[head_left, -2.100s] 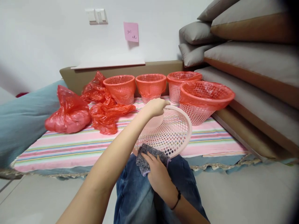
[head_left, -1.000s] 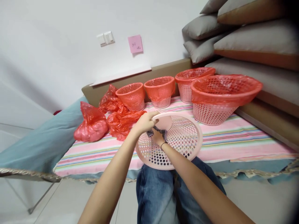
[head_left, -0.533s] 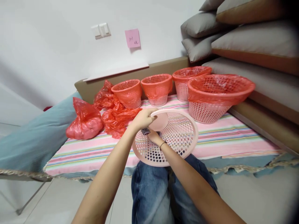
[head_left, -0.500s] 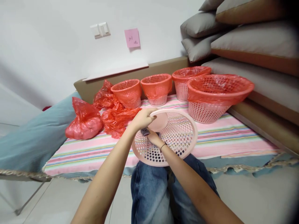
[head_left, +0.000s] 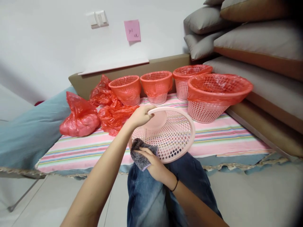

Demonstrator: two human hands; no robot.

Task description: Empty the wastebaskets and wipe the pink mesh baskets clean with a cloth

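A pale pink plastic basket (head_left: 175, 138) with a mesh wall lies tilted above my knees, its mouth facing me. My left hand (head_left: 142, 116) grips its rim at the upper left, fingers closed round the edge. In my right hand (head_left: 153, 164) is a dark grey cloth (head_left: 142, 156), pressed against the lower left rim. The fingers lie over the cloth, and part of the rim there is hidden beneath it.
Pink baskets lined with red bags stand behind: one at left (head_left: 125, 90), one in the middle (head_left: 156, 86), two at right (head_left: 219, 94). Red plastic bags (head_left: 81, 118) lie left on the striped cloth (head_left: 78, 154). Grey cushions (head_left: 258, 47) are stacked at right.
My right hand has come out from inside the basket with the cloth, down to the lower left rim. My left hand keeps its hold on the rim.
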